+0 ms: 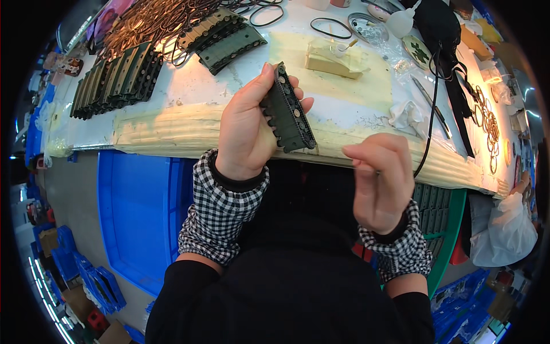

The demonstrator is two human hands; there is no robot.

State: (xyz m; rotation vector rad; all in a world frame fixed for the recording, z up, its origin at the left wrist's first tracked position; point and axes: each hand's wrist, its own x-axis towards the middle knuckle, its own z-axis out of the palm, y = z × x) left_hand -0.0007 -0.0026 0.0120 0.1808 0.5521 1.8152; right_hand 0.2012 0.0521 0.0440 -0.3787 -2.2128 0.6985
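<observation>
My left hand [246,123] grips a dark green toy-tank-like hull part [285,114], long and narrow, tilted above the table's front edge. Small round wheels line its side, and a dark ridged strip runs along them. To the right, apart from the part, my right hand [381,183] is raised with curled fingers, thumb and index fingertip close together. Whatever may be between those fingertips is too small to make out. Similar green parts stand in a row [117,83] at the left, and a few more lie in a stack [229,43] behind my left hand.
Black rubber loops [154,23] heap at the back left. A yellowish block [335,59] sits on the table beyond my hands. At the right lie a pen-like tool [432,106], a black bag [438,28] with a cord, and more loops [490,129]. A blue bin [134,212] stands below left.
</observation>
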